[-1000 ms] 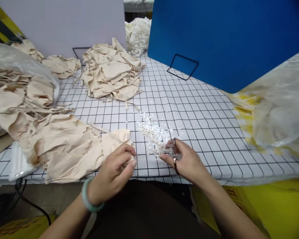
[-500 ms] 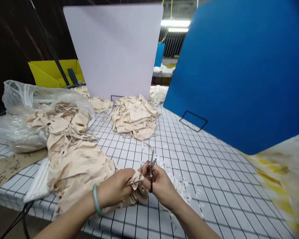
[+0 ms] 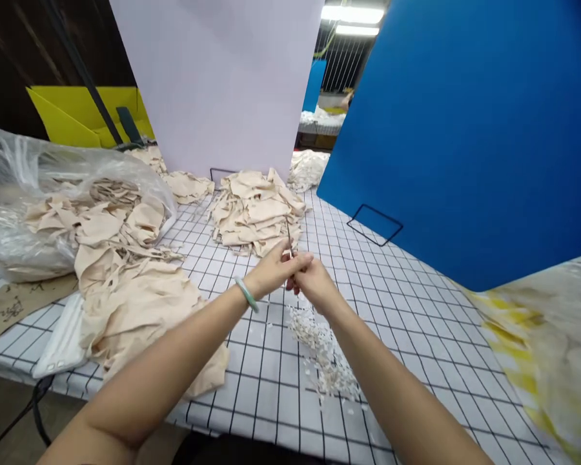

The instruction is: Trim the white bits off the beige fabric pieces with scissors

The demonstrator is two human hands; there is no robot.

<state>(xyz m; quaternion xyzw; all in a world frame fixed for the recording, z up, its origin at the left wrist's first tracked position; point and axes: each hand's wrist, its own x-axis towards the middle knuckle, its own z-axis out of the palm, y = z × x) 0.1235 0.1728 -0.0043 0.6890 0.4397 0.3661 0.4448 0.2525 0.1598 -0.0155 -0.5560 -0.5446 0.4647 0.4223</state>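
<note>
My left hand (image 3: 274, 270) and my right hand (image 3: 314, 284) are stretched forward and meet above the checked table (image 3: 416, 303), just in front of the far pile of beige cloth pieces (image 3: 252, 213). My right hand grips small scissors (image 3: 288, 237), whose thin blades stick up between the two hands. The fingers of my left hand lie against the right hand, and I cannot tell whether they hold anything. A green bangle (image 3: 246, 294) is on my left wrist. White snippets (image 3: 324, 349) are scattered on the table under my right forearm.
A bigger heap of beige cloth (image 3: 140, 303) spills from a clear plastic bag (image 3: 39, 181) at the left. A white board (image 3: 223, 84) and a blue board (image 3: 465, 129) stand at the back. More plastic sheeting (image 3: 552, 323) lies at the right.
Half a second ago my hands held a beige cloth piece near the table's front edge. Both arms have reached out to the far pile, and the cloth piece no longer shows in my hands.
</note>
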